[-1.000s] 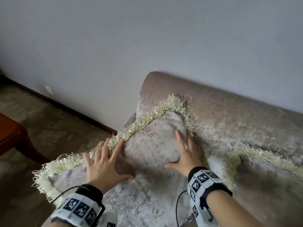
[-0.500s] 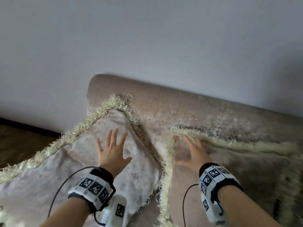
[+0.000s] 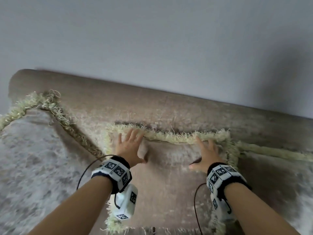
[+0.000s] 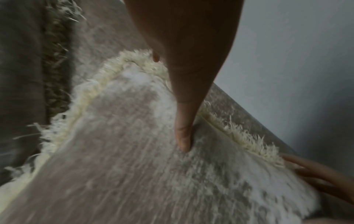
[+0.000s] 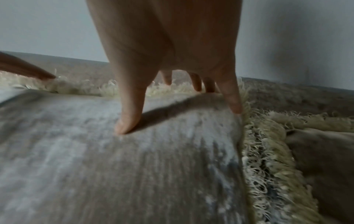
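A beige velvet cushion (image 3: 169,180) with a cream fringe leans against the sofa back (image 3: 169,106). My left hand (image 3: 130,148) lies flat on its upper left part, fingers spread and reaching the fringe. My right hand (image 3: 205,153) lies flat on its upper right part, fingers straight. In the left wrist view the left thumb (image 4: 184,136) presses into the cushion (image 4: 134,151). In the right wrist view the right thumb (image 5: 128,118) and fingers rest on the cushion (image 5: 114,166).
A second fringed cushion (image 3: 30,158) lies to the left, a third (image 3: 279,184) to the right, its fringe touching the middle one. A plain grey wall (image 3: 152,39) rises behind the sofa back.
Both hands left the left cushion and moved right onto the middle cushion. The left hand now lies on its upper left, the right hand on its upper right. My view swung right.
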{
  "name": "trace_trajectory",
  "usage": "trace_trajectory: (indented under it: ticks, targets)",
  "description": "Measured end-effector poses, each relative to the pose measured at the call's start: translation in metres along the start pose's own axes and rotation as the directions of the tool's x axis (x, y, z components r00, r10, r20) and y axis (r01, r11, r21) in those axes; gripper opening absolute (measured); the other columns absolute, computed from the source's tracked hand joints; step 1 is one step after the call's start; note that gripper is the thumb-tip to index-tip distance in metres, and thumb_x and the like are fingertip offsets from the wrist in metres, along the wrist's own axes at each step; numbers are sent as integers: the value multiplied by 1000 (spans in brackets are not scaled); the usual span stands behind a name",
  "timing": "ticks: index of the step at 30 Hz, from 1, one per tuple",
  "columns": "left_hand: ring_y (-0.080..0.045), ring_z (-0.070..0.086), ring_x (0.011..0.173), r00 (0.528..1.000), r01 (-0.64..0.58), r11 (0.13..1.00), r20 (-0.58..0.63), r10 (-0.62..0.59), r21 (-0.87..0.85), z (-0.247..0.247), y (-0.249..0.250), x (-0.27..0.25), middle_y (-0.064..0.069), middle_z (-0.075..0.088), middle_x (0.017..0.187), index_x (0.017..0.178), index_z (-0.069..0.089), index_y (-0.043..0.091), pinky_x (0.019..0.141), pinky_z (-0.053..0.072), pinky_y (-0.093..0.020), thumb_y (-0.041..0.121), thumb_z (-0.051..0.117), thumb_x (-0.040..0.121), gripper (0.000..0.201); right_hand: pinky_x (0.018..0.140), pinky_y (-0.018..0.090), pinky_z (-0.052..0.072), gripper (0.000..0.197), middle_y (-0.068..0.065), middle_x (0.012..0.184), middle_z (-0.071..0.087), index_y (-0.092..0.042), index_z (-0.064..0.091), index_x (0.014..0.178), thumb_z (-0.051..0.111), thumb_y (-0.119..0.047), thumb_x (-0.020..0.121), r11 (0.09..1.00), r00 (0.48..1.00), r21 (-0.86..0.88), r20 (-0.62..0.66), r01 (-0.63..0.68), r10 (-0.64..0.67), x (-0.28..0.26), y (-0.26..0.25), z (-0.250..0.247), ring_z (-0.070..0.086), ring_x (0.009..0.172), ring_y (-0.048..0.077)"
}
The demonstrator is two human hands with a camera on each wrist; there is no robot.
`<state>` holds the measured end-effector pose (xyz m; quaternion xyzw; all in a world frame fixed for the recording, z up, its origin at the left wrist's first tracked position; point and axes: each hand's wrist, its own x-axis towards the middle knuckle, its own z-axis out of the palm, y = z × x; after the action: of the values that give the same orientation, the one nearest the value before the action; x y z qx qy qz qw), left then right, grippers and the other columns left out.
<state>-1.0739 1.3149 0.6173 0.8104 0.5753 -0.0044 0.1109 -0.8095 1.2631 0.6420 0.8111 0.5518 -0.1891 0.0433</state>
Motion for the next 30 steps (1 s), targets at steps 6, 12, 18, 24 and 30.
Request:
trace_trajectory:
  ticks: [6, 12, 18, 24, 30]
  targets:
    - [-24, -9, 146, 997, -38, 991, 65, 30, 132, 15, 20, 37, -5, -6, 159, 146, -17, 34, 111, -8, -59, 79, 63, 52, 131, 107, 64, 26, 139, 9, 154, -21, -40, -20, 144, 83, -56, 52, 994, 990, 91, -120, -62, 72, 13, 41, 9, -7, 145, 35]
    - [-24, 27, 139, 988, 72, 989, 123, -88, 128, 29, 11, 27, -2, 40, 145, 148, 7, 27, 116, -5, -53, 87, 52, 52, 122, 108, 57, 26, 138, 21, 154, -8, -35, -21, 145, 85, -47, 57, 937, 980, 307, -52, -169, 194, 19, 49, 15, 14, 141, 44]
    - [-13, 54, 108, 992, 100, 987, 60, -108, 128, 32, 12, -1, 10, 62, 113, 118, 52, 30, 105, 32, -31, 87, 53, 50, 88, 115, 42, 20, 137, 6, 158, 12, -24, -3, 150, 91, -12, 51, 806, 997, 592, -49, -23, 64, 31, 40, 24, 16, 144, 26]
    - [-14, 61, 79, 951, 308, 949, 16, -309, 74, 24, -3, -34, 10, 60, 79, 108, 53, 31, 62, 39, -23, 86, 55, 49, 81, 104, 39, 40, 107, 10, 142, 43, -26, 16, 148, 80, -1, 66, 781, 994, 621, -106, 65, 1, 27, 1, 20, 45, 128, 29]
    - [-12, 55, 69, 904, 426, 897, 25, -426, -119, 5, -30, -49, 12, 57, 71, 82, 59, 29, 61, 40, -24, 85, 60, 47, 66, 104, 37, 42, 92, 12, 140, 45, -26, 27, 146, 73, 3, 73, 797, 964, 555, -235, 238, -124, 18, -45, -16, 48, 126, 29]
